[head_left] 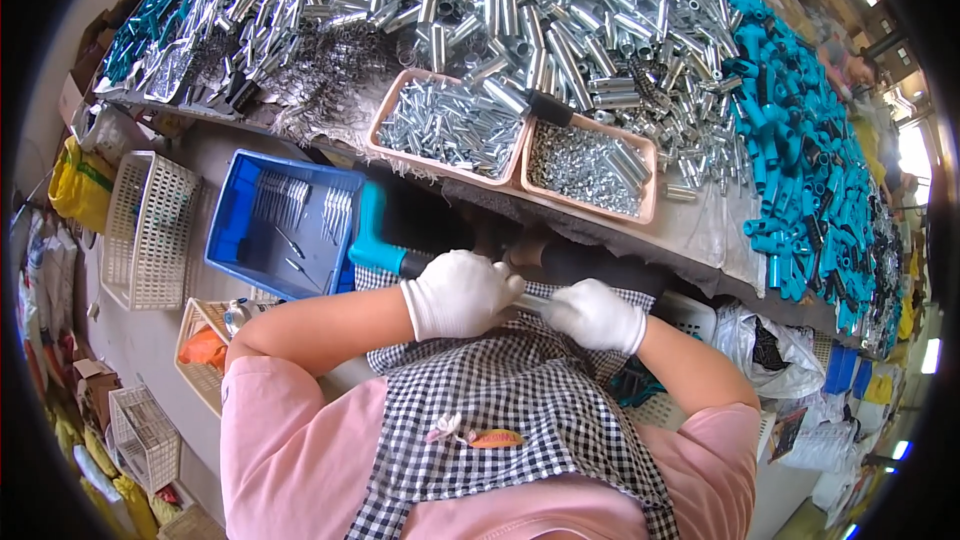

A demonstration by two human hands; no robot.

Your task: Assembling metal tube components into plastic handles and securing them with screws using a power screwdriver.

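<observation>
Holds a teal angled handle point(371, 232) by its black end, in the tightly curled fingers of the left hand point(463, 295). Closes the right hand point(597, 317), blurred, on a metal rod point(532, 304) between fists, above a checked apron point(500, 370). Leftward: blue crate point(228, 230), metal pieces inside. Beyond, on table point(715, 245): peach trays point(440, 167), heaped steel tubes point(500, 20), teal handles point(790, 140) rightmost.

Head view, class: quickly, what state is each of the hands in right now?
Left hand: closed, holding a teal L-shaped part.
Right hand: closed on a shiny rod; blur hides its exact grip.
</observation>
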